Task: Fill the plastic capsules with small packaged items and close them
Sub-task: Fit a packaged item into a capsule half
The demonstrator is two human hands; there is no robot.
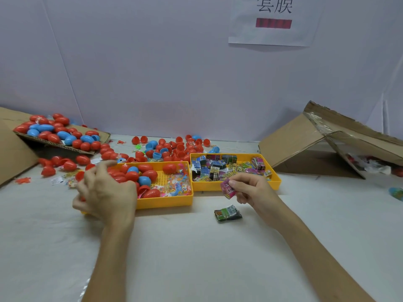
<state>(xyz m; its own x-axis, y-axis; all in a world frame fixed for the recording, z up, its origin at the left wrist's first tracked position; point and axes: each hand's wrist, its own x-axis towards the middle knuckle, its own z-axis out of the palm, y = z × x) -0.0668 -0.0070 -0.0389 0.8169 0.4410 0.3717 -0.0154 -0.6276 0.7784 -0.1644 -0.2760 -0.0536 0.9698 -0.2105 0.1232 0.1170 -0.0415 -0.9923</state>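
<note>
The right grip (250, 189) pinches a pink packet (227, 188) between thumb and fingertips, just in front of the right tray (277, 182), which is full of packets (220, 168). The left grip (104, 192) is curled over the near left corner of the left tray (165, 202). It grasps a red capsule (82, 198), of which only slivers show between the fingers, and its forefinger points toward the back. The left tray holds red and blue capsules (139, 174) and clear toy bags (174, 186). The two yellow trays sit side by side, touching, on the white counter (196, 247), the right one a little farther back. A green packet (227, 213) lies on the counter in front of the trays, below the right grip. Loose capsules (174, 147) litter the counter behind the trays, and others lie on a cardboard flap (102, 136) at the left. An open box (294, 140) lies tipped at the right. A paper sign (272, 33) hangs on the wall.
</note>
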